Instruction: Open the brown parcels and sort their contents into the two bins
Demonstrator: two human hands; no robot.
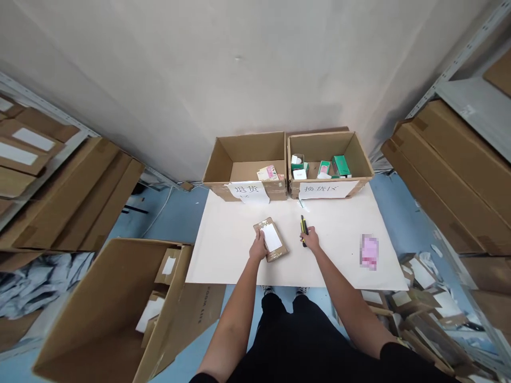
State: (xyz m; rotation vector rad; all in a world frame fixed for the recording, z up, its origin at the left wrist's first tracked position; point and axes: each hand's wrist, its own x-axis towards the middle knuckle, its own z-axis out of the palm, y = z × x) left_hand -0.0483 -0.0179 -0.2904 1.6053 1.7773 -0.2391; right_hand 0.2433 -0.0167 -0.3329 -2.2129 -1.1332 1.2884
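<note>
Okay, head view: left hand [258,246] clamps the near edge of a taped cardboard parcel [271,238], smooth white label up. Right hand [310,239] closed on a yellow-and-black box cutter [304,230], just right of the parcel. Both sit on a white board [223,250]; two open cardboard cartons [286,159] stand beyond the grip.

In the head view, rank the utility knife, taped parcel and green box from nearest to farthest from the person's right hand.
From the right hand:
1. Utility knife: in the hand, on the white board.
2. Taped parcel: to the hand's left, on the board.
3. Green box: ahead, inside the right carton.
</note>
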